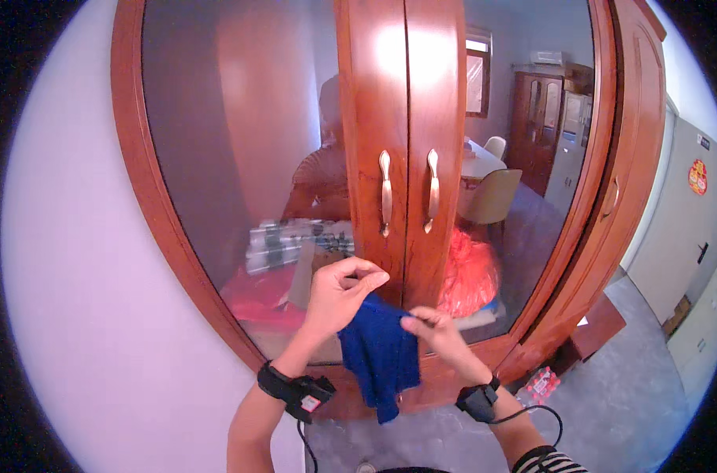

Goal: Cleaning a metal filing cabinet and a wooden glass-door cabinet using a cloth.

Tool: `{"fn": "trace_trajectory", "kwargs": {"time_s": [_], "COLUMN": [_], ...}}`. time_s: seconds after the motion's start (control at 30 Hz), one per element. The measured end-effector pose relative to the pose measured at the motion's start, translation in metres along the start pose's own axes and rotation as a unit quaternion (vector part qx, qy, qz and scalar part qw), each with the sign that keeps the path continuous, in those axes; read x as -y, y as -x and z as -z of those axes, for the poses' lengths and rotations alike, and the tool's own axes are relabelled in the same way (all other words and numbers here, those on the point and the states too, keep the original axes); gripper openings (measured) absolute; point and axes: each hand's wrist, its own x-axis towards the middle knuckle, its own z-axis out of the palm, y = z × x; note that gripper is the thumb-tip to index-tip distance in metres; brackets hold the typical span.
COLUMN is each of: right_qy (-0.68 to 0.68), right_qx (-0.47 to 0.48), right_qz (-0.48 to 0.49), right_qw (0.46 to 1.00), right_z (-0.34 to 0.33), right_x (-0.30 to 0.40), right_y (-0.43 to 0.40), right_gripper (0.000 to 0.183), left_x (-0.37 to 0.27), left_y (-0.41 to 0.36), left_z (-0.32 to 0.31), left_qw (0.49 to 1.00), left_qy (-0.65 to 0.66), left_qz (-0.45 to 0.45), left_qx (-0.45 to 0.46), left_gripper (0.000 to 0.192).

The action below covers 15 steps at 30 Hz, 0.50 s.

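A dark blue cloth (382, 355) hangs in loose folds before me, its lower end tapering to a point. My left hand (344, 295) is at its upper left edge, thumb and forefinger pinched together; the cloth passes behind this hand, and the gripped part is hidden. The upper right edge is pinched between the thumb and fingers of my right hand (438, 334). Behind both hands stands a reddish-brown wooden cabinet (373, 106) with glazed doors. Its two metal handles, the left handle (386, 194) and the right handle (432, 190), are above my hands. Both doors are closed.
Behind the glass lie a plaid package (275, 245) and a red plastic bag (471, 275). A white wall (86, 266) runs along the left. To the right are a grey door (669, 236), a low brown box (598, 331) and a pack of red-capped bottles (543, 384) on the grey floor.
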Motion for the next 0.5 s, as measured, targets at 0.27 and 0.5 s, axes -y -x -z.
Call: {"fn": "trace_trajectory", "kwargs": {"time_s": [0.27,0.5], "right_qy": [-0.166,-0.127], "right_qx": [0.002,-0.016], "right_qz": [-0.123,-0.087], "right_qw": [0.978,0.988], "right_z": [0.002,-0.022], "right_x": [0.020,0.029], "right_y": [0.011,0.026], "right_gripper": [0.017,0.018], "left_x": [0.024,0.036], "left_y": [0.025,0.055], "left_z": [0.018,-0.012], "left_qw": [0.935,0.871], "left_qy": [-0.314,-0.467], "left_qz": [-0.117,-0.070], "left_qx": [0.116,-0.136], "left_gripper": [0.014,0.023]}}
